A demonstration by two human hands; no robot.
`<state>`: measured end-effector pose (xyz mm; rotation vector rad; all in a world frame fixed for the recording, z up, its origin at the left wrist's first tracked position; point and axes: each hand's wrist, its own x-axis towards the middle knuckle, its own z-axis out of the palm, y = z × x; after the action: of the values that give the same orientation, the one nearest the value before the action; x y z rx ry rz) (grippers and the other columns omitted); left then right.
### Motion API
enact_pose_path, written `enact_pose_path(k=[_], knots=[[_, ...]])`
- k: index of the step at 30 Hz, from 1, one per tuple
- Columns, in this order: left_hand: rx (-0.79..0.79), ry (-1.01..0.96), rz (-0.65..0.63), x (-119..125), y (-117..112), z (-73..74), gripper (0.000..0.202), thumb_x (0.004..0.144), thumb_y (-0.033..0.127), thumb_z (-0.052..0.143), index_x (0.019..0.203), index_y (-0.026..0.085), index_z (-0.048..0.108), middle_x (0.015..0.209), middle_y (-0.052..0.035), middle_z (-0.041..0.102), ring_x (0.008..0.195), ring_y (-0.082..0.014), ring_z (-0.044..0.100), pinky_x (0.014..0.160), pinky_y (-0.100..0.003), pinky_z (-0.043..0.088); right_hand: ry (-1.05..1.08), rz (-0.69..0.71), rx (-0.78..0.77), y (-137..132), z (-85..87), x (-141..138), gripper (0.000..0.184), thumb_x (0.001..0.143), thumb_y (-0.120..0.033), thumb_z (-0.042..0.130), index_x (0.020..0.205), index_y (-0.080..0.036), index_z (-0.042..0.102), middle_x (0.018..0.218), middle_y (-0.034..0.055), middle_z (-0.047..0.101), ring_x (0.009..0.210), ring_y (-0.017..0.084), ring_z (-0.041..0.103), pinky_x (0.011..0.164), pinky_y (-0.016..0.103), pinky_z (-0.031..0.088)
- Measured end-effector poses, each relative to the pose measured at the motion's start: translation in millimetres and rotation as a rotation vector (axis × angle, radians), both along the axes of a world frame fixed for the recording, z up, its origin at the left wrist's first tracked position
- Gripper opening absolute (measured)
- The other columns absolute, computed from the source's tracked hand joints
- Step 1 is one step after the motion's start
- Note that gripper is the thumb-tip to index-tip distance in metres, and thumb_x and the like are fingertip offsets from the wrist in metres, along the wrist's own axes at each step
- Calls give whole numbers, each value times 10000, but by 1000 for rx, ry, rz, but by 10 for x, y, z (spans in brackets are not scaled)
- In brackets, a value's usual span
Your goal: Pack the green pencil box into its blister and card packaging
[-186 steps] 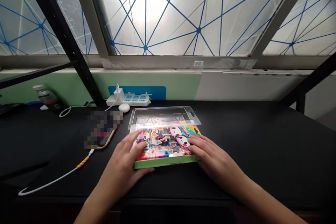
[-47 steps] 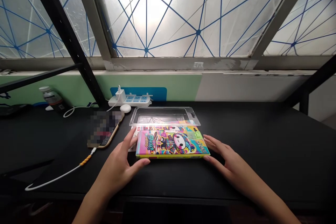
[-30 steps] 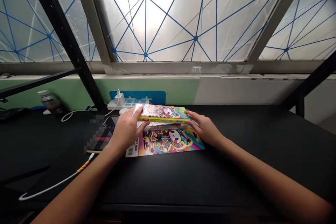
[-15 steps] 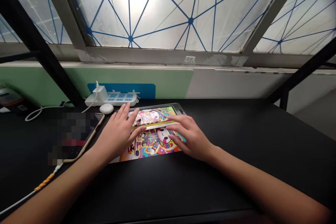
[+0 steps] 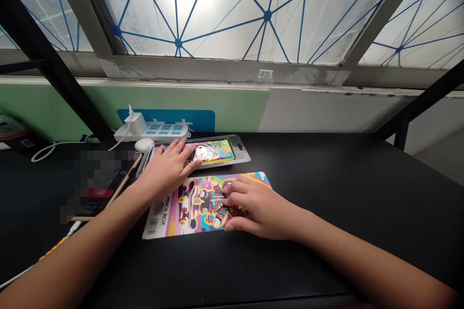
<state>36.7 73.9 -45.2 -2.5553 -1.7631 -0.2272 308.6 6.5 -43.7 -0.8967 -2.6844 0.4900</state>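
1. Desk (image 5: 344,193): near edge seen at bottom; widest stretch of top found R of the printed card (image 5: 203,205), approx. to the R-hand black post (image 5: 401,135). L side hemmed in by phone (image 5: 105,181); far side bounded by power strip (image 5: 163,131) & wall.
2. Count: 1 printed box (image 5: 219,150), 1 clear tray (image 5: 242,152), 1 card, 1 phone, 1 power strip w/ 1 plug (image 5: 135,124), 1 white round pc. (image 5: 144,145).
3. Box is set in tray, beyond card, w/ a gap btwn. Long axes of both run L–R, R ends angled slightly away; tray's hang-hole end pointed R, card's barcode end L.
4. L hand (image 5: 170,166): laid on box's L part, fingers flat & slightly fanned, thumb apart.
5. R hand (image 5: 261,207): rested over card's R part, fingers spread & loosely curled, thumb held apart nr. card's near edge.
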Motion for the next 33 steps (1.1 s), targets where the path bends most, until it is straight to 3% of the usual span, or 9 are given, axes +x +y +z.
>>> enact_pose_path(k=[3, 7, 12, 16, 20, 24, 29, 33], knots=[[4, -3, -4, -50, 24, -8, 638, 1032, 617, 265, 1530, 252, 424, 1647, -145, 313, 1525, -359, 260, 1150, -620, 270, -5, -123, 36, -1, -11, -24, 337, 963, -516, 584, 1063, -206, 673, 1041, 98, 665, 943, 243, 597, 826, 390, 510], [-9, -16, -17, -61, 26, 0, 663, 1026, 635, 261, 1536, 240, 417, 1649, -152, 304, 1527, -372, 246, 1160, -628, 246, -47, -322, 94, 40, -82, -51, 424, 969, -529, 553, 1231, -198, 590, 1173, 134, 617, 1046, 299, 548, 913, 483, 467], [-18, -25, -24, -69, 14, 24, 673, 1021, 645, 279, 1547, 244, 402, 1652, -160, 292, 1529, -379, 237, 1159, -624, 245, -53, -444, 84, 87, -140, -58, 362, 971, -547, 528, 1072, -206, 589, 1090, 113, 609, 1000, 287, 549, 884, 471, 461], [-28, -49, -35, -86, 16, 30, 670, 1020, 648, 278, 1544, 252, 408, 1651, -153, 295, 1528, -385, 235, 1158, -636, 238, -26, -447, 121, 102, -158, -55, 349, 974, -545, 525, 1106, -227, 583, 1129, 111, 612, 1017, 286, 547, 895, 472, 455], [-34, -57, -46, -93, 13, 29, 666, 1018, 653, 274, 1541, 266, 413, 1651, -139, 300, 1527, -387, 238, 1162, -642, 229, -43, -459, 142, 115, -169, -57, 337, 980, -552, 509, 1015, -228, 596, 1073, 101, 629, 970, 275, 556, 855, 459, 462], [-43, -50, -36, -86, 9, 31, 666, 1015, 653, 284, 1542, 268, 413, 1652, -138, 295, 1530, -378, 235, 1168, -639, 221, -46, -456, 165, 129, -163, -44, 364, 981, -567, 498, 1121, -241, 580, 1127, 111, 622, 1021, 296, 553, 879, 475, 449], [-51, -34, -32, -83, 11, 32, 659, 1023, 636, 267, 1548, 262, 403, 1661, -132, 277, 1537, -367, 216, 1167, -631, 234, -82, -470, 150, 128, -148, -17, 290, 971, -506, 534, 890, -228, 528, 987, 86, 605, 910, 265, 535, 822, 446, 444], [-70, -40, -34, -98, 16, 51, 649, 1024, 627, 273, 1548, 266, 402, 1662, -132, 272, 1540, -366, 206, 1171, -642, 219, -25, -460, 76, 72, -82, 6, 305, 961, -511, 537, 843, -240, 459, 841, 45, 611, 755, 215, 541, 684, 356, 430]])
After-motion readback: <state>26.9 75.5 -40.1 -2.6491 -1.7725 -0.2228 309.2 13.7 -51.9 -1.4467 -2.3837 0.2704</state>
